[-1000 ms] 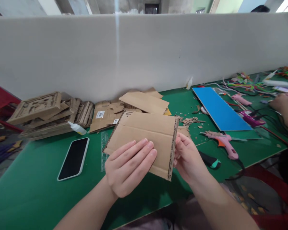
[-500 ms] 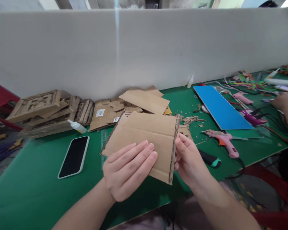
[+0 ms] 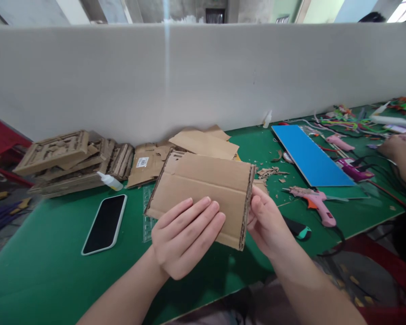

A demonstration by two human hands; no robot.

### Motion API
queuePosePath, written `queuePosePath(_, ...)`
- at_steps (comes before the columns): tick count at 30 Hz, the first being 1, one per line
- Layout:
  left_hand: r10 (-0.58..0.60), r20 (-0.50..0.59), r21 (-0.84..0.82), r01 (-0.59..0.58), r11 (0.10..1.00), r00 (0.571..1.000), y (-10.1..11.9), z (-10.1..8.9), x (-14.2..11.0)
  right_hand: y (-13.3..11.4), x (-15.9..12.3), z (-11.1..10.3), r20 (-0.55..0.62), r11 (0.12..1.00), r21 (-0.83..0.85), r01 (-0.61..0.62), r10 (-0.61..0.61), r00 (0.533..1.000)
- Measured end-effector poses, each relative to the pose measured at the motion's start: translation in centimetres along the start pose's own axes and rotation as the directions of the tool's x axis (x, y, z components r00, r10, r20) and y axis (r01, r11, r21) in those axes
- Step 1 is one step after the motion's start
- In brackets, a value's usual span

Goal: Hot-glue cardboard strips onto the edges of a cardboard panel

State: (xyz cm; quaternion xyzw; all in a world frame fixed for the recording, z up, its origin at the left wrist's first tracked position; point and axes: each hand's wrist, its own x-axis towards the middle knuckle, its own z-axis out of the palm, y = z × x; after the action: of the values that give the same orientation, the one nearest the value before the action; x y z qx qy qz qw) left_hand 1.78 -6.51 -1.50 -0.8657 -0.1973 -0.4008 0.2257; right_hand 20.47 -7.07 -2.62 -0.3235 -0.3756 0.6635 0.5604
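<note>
A layered piece of corrugated cardboard (image 3: 203,180) is held above the table, tilted, its crease running across and its fluted layers showing along the right edge. My left hand (image 3: 187,239) lies over its near part with four fingers flat on top; the thumb is hidden, apparently underneath. At the right edge, my right hand (image 3: 265,221) has its fingers curled and grips the board, with some fingertips hidden behind it. A clear plastic stencil ruler (image 3: 148,225) on the table is partly covered by the board.
Left are a phone (image 3: 104,224), a glue bottle (image 3: 110,181) and stacked cardboard panels (image 3: 64,162). Cardboard sheets (image 3: 205,142) lie behind. Right are a pink glue gun (image 3: 314,203), a cutter (image 3: 299,229), a blue board (image 3: 311,155), cables and another person's hand (image 3: 395,146).
The cardboard dipped slightly nearer me, then rose and levelled a little, with both hands staying on it. The whole view shifted slightly with my head.
</note>
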Motion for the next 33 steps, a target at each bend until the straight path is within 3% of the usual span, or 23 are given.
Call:
queuePosePath(5,0.009,-0.042,0.078,-0.006,0.997,0.999,0.0,1.0,-0.3,0.1,0.0,0.4,0.084,0.998,0.0,0.061,-0.06,0.995)
queuePosePath(11,-0.023,-0.089,0.161,0.037,0.986,0.996,0.3,3.3,-0.8,0.7,0.1,0.2,-0.013,0.998,-0.056,0.024,-0.025,1.0)
queuePosePath(14,-0.079,0.007,0.084,0.078,0.993,0.997,0.6,3.6,-0.7,0.4,0.8,-0.6,-0.081,0.995,-0.097,0.03,-0.038,0.996)
queuePosePath(17,-0.116,0.124,-0.034,0.121,0.992,0.985,0.5,3.0,-0.4,0.1,1.4,-1.6,-0.074,0.981,-0.193,0.031,-0.046,0.996)
queuePosePath(20,-0.244,0.09,-0.004,0.245,0.97,0.966,-0.2,2.1,0.0,0.0,1.8,-2.2,-0.007,0.943,-0.333,-0.002,0.0,1.0)
queuePosePath(24,-0.446,0.157,0.024,0.448,0.894,0.881,-1.5,1.6,0.1,0.4,1.6,-2.2,0.067,0.794,-0.606,0.041,0.0,0.998)
queuePosePath(29,-0.478,0.326,-0.178,0.55,0.816,0.816,-2.3,1.4,0.0,0.4,0.9,-1.5,0.18,0.43,-0.883,0.19,-0.063,0.982)
queuePosePath(31,-0.444,0.336,-0.27,0.536,0.8,0.831,-2.4,1.2,0.0,0.2,0.7,-1.4,0.222,0.337,-0.912,0.233,-0.072,0.972)
queuePosePath(33,-0.378,0.272,-0.351,0.457,0.817,0.885,-2.5,0.9,0.0,-0.2,0.5,-1.5,0.28,0.295,-0.907,0.3,-0.107,0.954)
